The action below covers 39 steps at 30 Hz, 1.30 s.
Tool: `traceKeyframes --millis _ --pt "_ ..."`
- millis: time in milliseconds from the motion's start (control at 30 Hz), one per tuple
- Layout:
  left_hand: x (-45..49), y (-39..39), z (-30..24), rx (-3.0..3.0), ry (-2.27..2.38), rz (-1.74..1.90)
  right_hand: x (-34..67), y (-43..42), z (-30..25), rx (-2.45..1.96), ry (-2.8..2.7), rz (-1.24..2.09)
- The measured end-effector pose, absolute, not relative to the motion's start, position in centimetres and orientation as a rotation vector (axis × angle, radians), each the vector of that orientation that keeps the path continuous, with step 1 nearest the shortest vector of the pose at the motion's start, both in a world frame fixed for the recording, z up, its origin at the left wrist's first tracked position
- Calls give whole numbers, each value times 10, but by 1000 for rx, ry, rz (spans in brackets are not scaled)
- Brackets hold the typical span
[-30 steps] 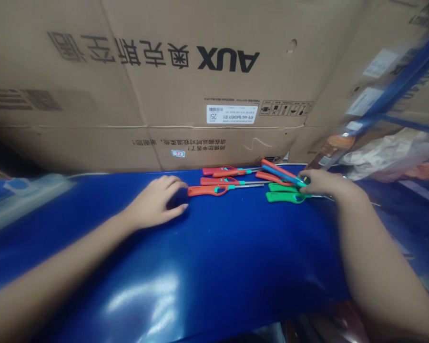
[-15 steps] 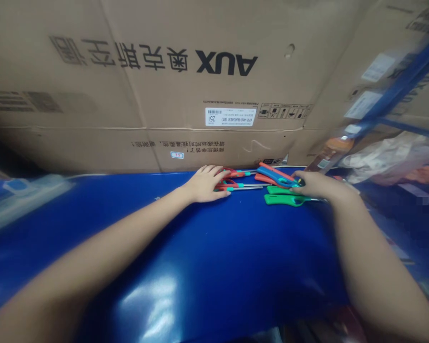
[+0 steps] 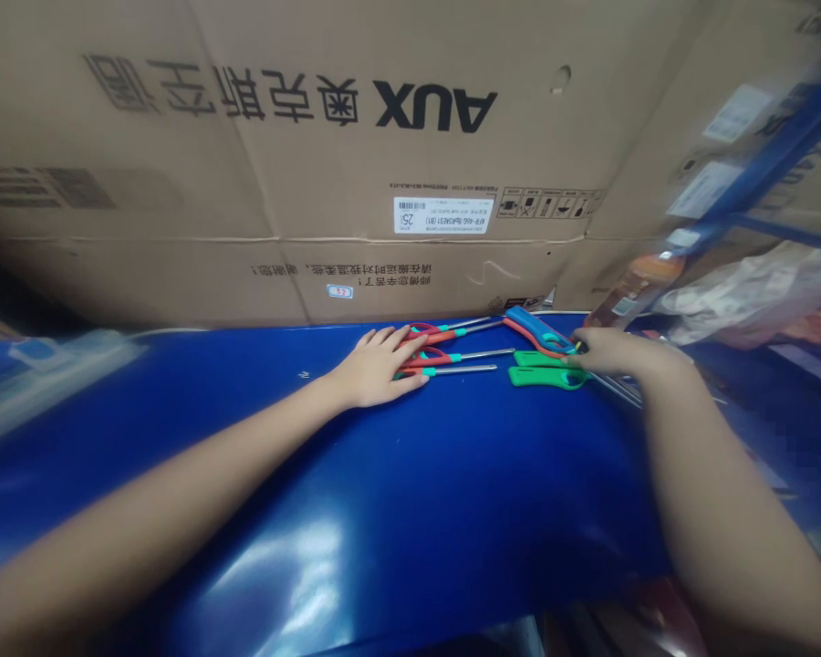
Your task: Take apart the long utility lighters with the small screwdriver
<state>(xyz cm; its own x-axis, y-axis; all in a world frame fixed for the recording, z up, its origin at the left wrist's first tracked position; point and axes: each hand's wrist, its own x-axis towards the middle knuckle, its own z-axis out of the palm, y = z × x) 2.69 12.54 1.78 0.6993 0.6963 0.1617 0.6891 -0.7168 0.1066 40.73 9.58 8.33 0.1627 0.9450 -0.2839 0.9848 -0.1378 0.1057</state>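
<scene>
My left hand [image 3: 379, 367] lies palm down with its fingers spread over the handles of several red long-nosed gas lighters [image 3: 417, 354]. Their metal rods point right. My right hand [image 3: 608, 351] bends down over a second bunch, its thumb and fingers closed around the trigger area. In that bunch are a blue lighter [image 3: 535, 327], an orange-red one just beneath it, and green lighters [image 3: 547, 377] side by side. Their handles point left, and metal rods stick out below my right palm. Some of the right fingers are hidden behind the hand.
A blue tabletop [image 3: 410, 511] carries the lighters. Behind it stands a large cardboard box [image 3: 280, 182] with upside-down print. A bottle of brownish drink [image 3: 633, 290] is beyond my right hand, near a blue metal post [image 3: 780, 164] and plastic bags [image 3: 745, 292]. A clear package [image 3: 55, 374] lies left.
My left hand has slid slightly left along with the red lighters. Under my right hand, the blue and orange-red lighters have turned and the green ones sit closer together, rods angled down to the right.
</scene>
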Motion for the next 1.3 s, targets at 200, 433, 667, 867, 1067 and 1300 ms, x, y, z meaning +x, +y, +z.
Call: traceKeyframes --millis 200,433,667,867,1067,1300 --pt "14 95 19 2832 1230 253 403 94 85 2193 1827 -205" --pt "7 62 28 2744 1325 188 387 90 86 2160 1887 -151" --pt "10 41 27 2636 1396 164 385 92 79 2105 1912 -94" --pt "15 31 21 2490 1398 313 344 81 76 1836 2607 -128" --pt "2 41 18 2288 1206 762 289 61 61 1289 2857 -567" --pt "-32 42 26 2106 1089 982 280 59 53 1297 2877 -536"
